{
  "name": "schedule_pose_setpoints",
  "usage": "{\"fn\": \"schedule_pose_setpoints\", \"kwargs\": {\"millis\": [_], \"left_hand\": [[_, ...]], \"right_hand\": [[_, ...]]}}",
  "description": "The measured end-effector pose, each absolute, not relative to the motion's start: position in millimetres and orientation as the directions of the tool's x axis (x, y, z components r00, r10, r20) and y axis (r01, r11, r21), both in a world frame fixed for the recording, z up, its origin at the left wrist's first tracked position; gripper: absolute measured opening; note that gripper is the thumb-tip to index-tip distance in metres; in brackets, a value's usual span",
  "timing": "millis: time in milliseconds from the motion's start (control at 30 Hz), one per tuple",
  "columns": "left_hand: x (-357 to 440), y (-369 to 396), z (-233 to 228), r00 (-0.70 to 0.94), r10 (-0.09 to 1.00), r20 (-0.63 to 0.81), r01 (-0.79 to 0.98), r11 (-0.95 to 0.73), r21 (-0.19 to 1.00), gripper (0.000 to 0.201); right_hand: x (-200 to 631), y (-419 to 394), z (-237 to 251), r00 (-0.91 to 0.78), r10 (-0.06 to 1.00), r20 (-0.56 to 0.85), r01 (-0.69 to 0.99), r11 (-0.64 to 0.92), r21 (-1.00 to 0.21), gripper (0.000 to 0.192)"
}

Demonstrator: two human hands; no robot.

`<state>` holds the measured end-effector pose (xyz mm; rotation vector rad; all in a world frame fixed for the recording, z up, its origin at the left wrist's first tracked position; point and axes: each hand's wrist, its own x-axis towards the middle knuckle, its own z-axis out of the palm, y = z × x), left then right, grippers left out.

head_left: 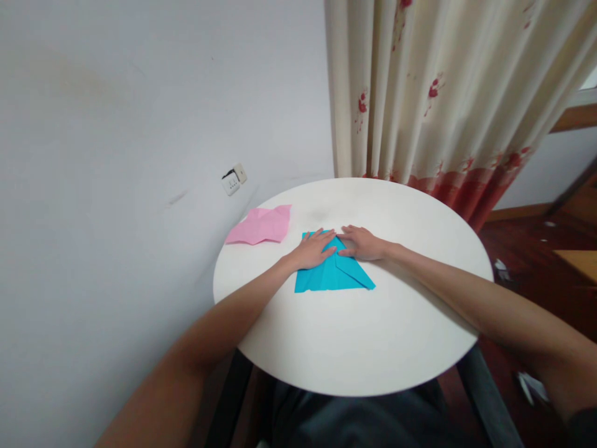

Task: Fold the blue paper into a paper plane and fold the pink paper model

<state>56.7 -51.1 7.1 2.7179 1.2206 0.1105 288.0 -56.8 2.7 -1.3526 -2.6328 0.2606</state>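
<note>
A blue sheet of paper (332, 277), partly folded with a diagonal flap on its right side, lies flat on the round white table (364, 348). My left hand (313, 247) presses palm-down on the sheet's upper left part, fingers stretched forward. My right hand (361, 242) lies flat on the upper right part, its fingertips meeting those of the left hand at the paper's top edge. Neither hand grips anything; both hold the paper down.
A crumpled pink paper (261, 226) rests on the table's far left edge. A white wall with a socket (234, 179) stands to the left. A cream curtain with red flowers (443, 93) hangs behind the table. Wooden floor lies to the right.
</note>
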Motion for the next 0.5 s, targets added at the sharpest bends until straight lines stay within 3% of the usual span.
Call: {"fn": "schedule_pose_setpoints", "kwargs": {"millis": [267, 500], "left_hand": [[59, -56, 18, 0.738, 0.674, 0.036, 0.666, -0.736, 0.124, 0.049], [61, -61, 29, 0.844, 0.53, 0.082, 0.51, -0.84, 0.185, 0.037]], "right_hand": [[287, -52, -1, -0.546, 0.832, 0.095, 0.799, 0.552, -0.237, 0.081], [287, -53, -2, -0.553, 0.828, 0.099, 0.799, 0.56, -0.221, 0.078]]}}
